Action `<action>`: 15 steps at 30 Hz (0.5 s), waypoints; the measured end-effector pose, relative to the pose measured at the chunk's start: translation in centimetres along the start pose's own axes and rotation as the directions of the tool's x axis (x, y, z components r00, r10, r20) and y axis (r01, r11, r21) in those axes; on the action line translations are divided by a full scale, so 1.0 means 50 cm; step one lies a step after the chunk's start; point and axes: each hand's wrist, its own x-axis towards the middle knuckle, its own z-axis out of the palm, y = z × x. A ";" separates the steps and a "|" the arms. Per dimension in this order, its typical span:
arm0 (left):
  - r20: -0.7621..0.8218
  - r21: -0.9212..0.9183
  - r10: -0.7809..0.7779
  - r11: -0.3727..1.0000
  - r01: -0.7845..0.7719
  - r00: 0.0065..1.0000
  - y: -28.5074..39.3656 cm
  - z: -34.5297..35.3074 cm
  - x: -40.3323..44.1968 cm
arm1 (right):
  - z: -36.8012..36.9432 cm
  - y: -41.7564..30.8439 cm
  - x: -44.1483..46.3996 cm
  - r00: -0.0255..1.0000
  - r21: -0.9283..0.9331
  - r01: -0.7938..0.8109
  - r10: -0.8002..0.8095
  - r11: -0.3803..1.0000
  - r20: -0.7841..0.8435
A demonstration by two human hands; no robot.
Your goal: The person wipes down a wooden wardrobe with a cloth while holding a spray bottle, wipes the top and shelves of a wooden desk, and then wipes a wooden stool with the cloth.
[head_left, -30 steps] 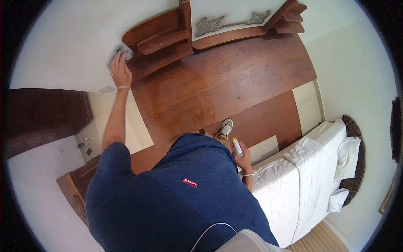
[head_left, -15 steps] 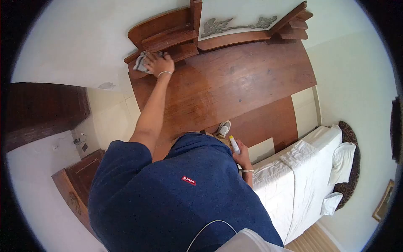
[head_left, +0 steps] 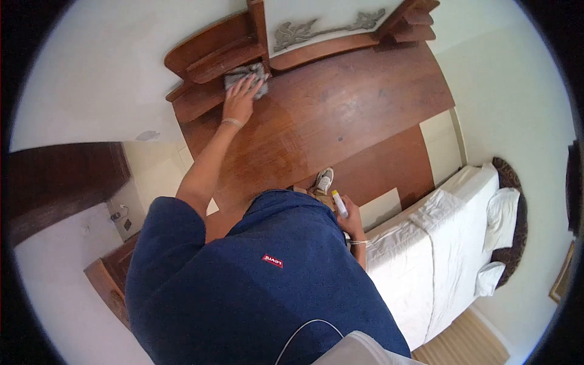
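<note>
My left hand [head_left: 239, 104] reaches far forward, its fingers spread over a crumpled grey-and-white cloth [head_left: 263, 90]. The cloth lies against the lower shelf [head_left: 204, 100] of a brown wooden dresser, close to the upright post beside the mirror. Down by my right hip, my right hand [head_left: 351, 222] is wrapped round a small white bottle with a yellow top [head_left: 339, 205]. Part of the bottle is hidden in that hand.
The dresser's wide wooden top [head_left: 347, 103] stretches to the right below a mirror [head_left: 328, 21] with grey leaf decoration. A bed with white sheets [head_left: 420, 261] stands to my right. My shoe [head_left: 325, 181] shows below the top's front edge. Dark wooden furniture [head_left: 67, 176] is at left.
My left hand has slid the cloth rightward along the dresser shelf, toward the mirror post. The right hand still holds the bottle at my side. The view has shifted slightly.
</note>
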 end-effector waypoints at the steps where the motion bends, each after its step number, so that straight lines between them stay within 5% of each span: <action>1: -0.039 -0.054 0.039 0.998 -0.041 0.998 -0.023 -0.005 -0.040 | -0.009 -0.037 -0.001 1.000 0.036 0.010 -0.009 0.999 -0.020; 5: -0.142 0.064 -0.117 0.990 0.127 0.983 -0.106 0.007 -0.236 | -0.032 -0.088 -0.012 0.984 0.094 -0.166 0.158 0.982 0.088; 7: 0.007 0.133 -0.247 0.961 0.244 0.969 -0.102 0.015 -0.331 | -0.006 -0.056 -0.024 0.995 0.019 0.023 -0.021 1.000 -0.100; 8: 0.098 0.114 -0.196 0.976 0.185 0.976 -0.108 0.071 -0.391 | 0.008 -0.035 -0.030 0.976 -0.031 0.109 -0.113 0.994 -0.185; 13: 0.431 -0.153 0.190 0.979 -0.135 0.882 0.082 0.073 -0.474 | -0.051 -0.131 -0.015 0.985 0.059 -0.146 0.139 0.988 0.104; 15: 0.301 -0.001 0.588 0.787 -0.616 0.751 0.128 0.189 -0.477 | -0.041 -0.114 -0.020 0.998 0.072 -0.056 0.052 0.996 0.045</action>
